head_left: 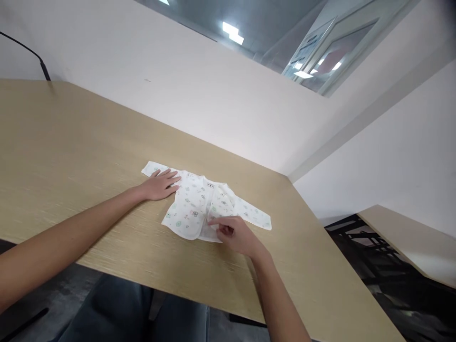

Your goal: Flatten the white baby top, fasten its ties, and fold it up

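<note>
On the tabletop point(89, 156), near its front edge, a small white printed baby shirt point(194, 204) lies face up, both sleeves spread out to the sides.

Left hand point(160, 185): flat, palm down, fingers point(171, 178) extended and slightly spread, pressing where the left sleeve joins the body. Grips nothing; acts as a weight only.

Right hand point(237, 235): at the lower right hem. Thumb and forefinger appear nearly closed on the edge of the front panel; other fingers curled under. Whether fabric is truly pinched or merely touched, cannot tell for certain.

Judgement on the step in hand, smoothing and squaring the garment:
- keep the left palm flat and heavy so the body does not slide on the smooth wood;
- draw the hem gently away from the anchored side, low to the surface, to take out wrinkles without lifting the panel;
- thin fabric, likely to bunch if pulled fast.

Risk: the open front panel may flip over.
</note>
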{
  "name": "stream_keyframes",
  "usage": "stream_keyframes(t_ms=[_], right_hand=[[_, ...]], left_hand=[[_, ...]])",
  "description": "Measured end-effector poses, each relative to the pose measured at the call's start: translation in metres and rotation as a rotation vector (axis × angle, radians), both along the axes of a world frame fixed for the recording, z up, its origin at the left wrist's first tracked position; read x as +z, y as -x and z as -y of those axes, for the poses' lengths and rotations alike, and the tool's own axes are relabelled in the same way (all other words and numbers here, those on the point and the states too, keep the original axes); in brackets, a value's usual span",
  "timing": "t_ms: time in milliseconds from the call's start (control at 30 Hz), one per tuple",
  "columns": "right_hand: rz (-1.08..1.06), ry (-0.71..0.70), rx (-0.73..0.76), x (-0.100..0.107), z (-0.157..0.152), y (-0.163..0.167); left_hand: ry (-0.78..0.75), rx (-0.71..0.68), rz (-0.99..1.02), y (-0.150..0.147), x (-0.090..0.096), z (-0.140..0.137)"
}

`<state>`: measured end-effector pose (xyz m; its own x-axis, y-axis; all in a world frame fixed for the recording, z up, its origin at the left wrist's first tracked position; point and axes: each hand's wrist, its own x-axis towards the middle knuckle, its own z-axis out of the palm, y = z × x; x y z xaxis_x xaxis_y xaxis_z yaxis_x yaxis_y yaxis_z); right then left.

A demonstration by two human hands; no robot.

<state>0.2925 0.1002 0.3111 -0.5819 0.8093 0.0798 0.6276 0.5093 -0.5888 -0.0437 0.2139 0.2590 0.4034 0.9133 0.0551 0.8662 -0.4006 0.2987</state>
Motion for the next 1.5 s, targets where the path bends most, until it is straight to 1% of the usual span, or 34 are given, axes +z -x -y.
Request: stream_keyframes(t_ms=[200,300,367,400,500,567,700,767,833,900,967,1000,1100,1133,1167,1200,1267,1333,1367,1400,1500], right_hand=[[0.052,0.250,0.042,0.007,0.005,0.000],[0.063,0.306,0.057,0.009,0.006,-0.001],[0.052,0.273,0.052,0.009,0.006,0.000],[0.042,0.230,0.042,0.009,0.005,0.001],[0.015,0.034,-0.039,0.005,0.001,0.004],[0.022,-0.071,-0.083,0.000,-0.001,0.007],[0.082,-0.136,-0.042,-0.009,-0.003,0.012],[0.077,-0.184,-0.037,-0.010,-0.002,0.014],[0.004,-0.248,-0.066,-0.006,-0.001,0.015],[-0.123,-0.288,-0.107,0.001,0.002,0.015],[-0.233,-0.251,-0.113,0.011,0.006,0.013],[-0.248,-0.189,-0.086,0.016,0.009,0.011],[-0.139,0.081,0.062,0.027,0.013,0.006],[-0.096,0.139,0.095,0.028,0.014,0.005],[-0.076,0.158,0.106,0.028,0.013,0.004],[-0.085,0.133,0.087,0.026,0.012,0.004],[-0.144,0.007,-0.011,0.019,0.007,0.004],[-0.163,-0.113,-0.116,0.008,0.001,0.006],[-0.138,-0.148,-0.149,0.002,-0.002,0.007],[-0.091,-0.161,-0.161,-0.005,-0.005,0.007],[0.102,-0.136,-0.146,-0.027,-0.011,0.005]], left_hand=[[-0.039,0.025,0.018,-0.001,0.003,0.002],[-0.033,0.030,0.026,-0.002,0.006,0.004],[-0.039,0.031,0.032,-0.002,0.007,0.004],[-0.045,0.031,0.034,-0.002,0.007,0.004],[-0.054,0.036,0.038,-0.002,0.005,0.003],[-0.052,0.036,0.037,-0.002,0.004,0.003],[-0.054,0.033,0.035,-0.002,0.004,0.003],[-0.057,0.032,0.038,-0.003,0.004,0.003],[-0.055,0.033,0.041,-0.003,0.004,0.003],[-0.047,0.035,0.041,-0.003,0.005,0.003],[-0.039,0.035,0.039,-0.004,0.005,0.003],[-0.038,0.033,0.038,-0.004,0.005,0.003],[-0.050,0.027,0.039,-0.003,0.004,0.003],[-0.058,0.027,0.039,-0.004,0.004,0.003],[-0.063,0.027,0.039,-0.004,0.005,0.003],[-0.064,0.028,0.037,-0.004,0.005,0.004],[-0.063,0.030,0.032,-0.005,0.006,0.006],[-0.073,0.033,0.031,-0.007,0.006,0.007],[-0.082,0.033,0.031,-0.008,0.007,0.008],[-0.090,0.031,0.030,-0.008,0.007,0.009],[-0.071,0.027,0.005,-0.008,0.005,0.009]])
